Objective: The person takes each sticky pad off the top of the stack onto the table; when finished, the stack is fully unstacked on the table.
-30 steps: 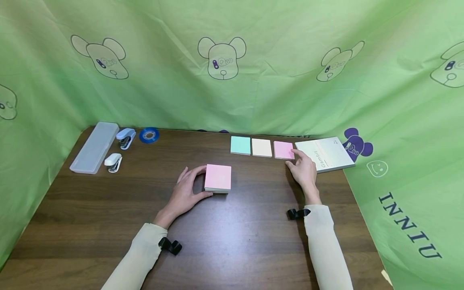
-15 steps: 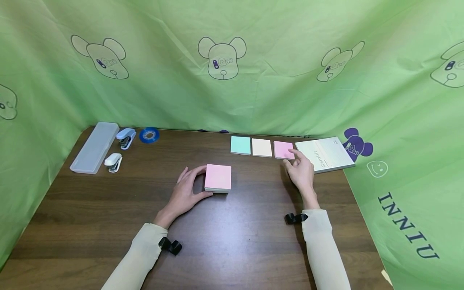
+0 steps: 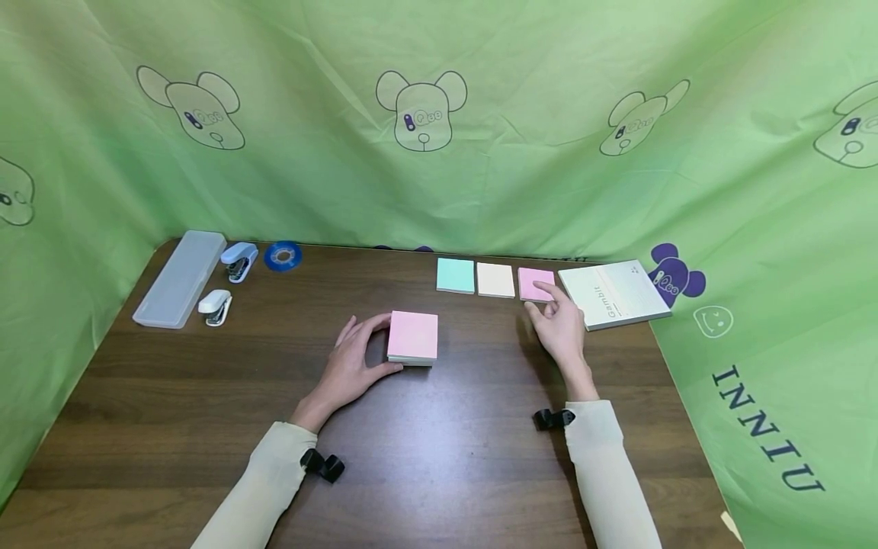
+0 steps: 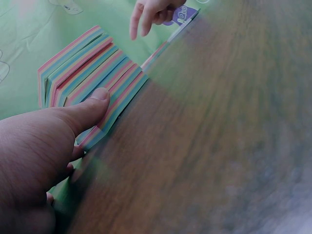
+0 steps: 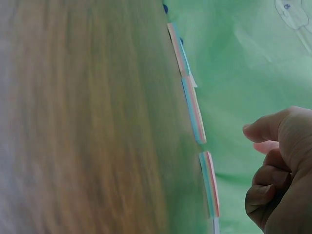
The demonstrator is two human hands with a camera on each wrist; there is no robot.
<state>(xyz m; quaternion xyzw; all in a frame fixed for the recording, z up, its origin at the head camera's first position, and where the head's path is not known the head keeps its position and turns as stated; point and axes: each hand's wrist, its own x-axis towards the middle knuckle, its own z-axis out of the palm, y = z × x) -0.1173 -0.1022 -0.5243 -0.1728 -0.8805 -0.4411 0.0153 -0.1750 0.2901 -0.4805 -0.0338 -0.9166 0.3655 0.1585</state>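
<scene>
A thick sticky-note block (image 3: 413, 336) with a pink top lies mid-table; its striped multi-colour side (image 4: 87, 78) shows in the left wrist view. My left hand (image 3: 353, 358) grips the block's left side, thumb (image 4: 90, 109) against the near edge. Three single notes lie in a row at the back: mint (image 3: 455, 275), cream (image 3: 495, 280) and pink (image 3: 534, 282). They appear edge-on (image 5: 195, 112) in the right wrist view. My right hand (image 3: 559, 324) hovers just in front of the pink note with loosely curled fingers (image 5: 265, 146), holding nothing.
A white notebook (image 3: 613, 293) lies right of the notes. At the back left are a clear pencil case (image 3: 180, 279), two small staplers (image 3: 238, 261) (image 3: 215, 307) and a blue tape roll (image 3: 283, 256). Green cloth walls surround the brown table (image 3: 446, 450).
My right hand has drawn back from the pink note and notebook edge, moving left and toward me. The left hand and the block have not moved.
</scene>
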